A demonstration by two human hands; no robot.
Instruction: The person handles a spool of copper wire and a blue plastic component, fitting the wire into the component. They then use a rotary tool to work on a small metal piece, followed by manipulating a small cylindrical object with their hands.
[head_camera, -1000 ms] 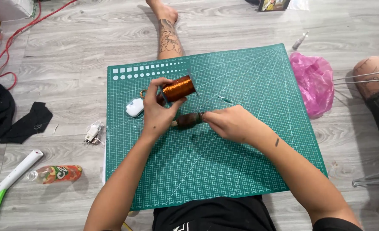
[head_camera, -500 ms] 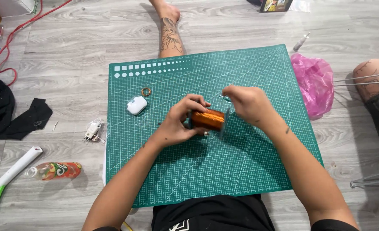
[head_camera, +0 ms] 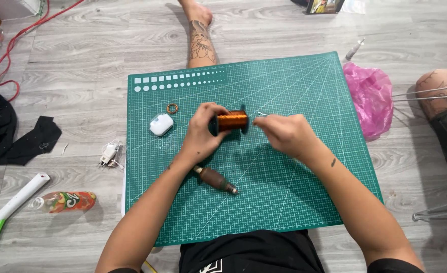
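**Spool lifted, wound core left on the mat**

Since the earlier frame, both hands have moved toward the far middle of the mat, and the dark wound core now lies uncovered nearer the body.

Head view: the left hand (head_camera: 201, 132) has its fingers wrapped around the left end of a spool of copper wire (head_camera: 232, 121), holding it on its side just above the green cutting mat (head_camera: 294, 202). The right hand (head_camera: 283, 133) sits just right of the spool, fingers pinched together, apparently on a fine wire end, though the strand is too thin to make out. The brown wound core (head_camera: 214, 179) rests on the mat, untouched, below the left wrist.

Judging by this, wire is only being drawn off; the core remains to be picked up.

For containers, a pink plastic bag (head_camera: 370, 98) lies at the mat's right edge, contents hidden, and a small white case (head_camera: 161, 124) sits shut to the left.
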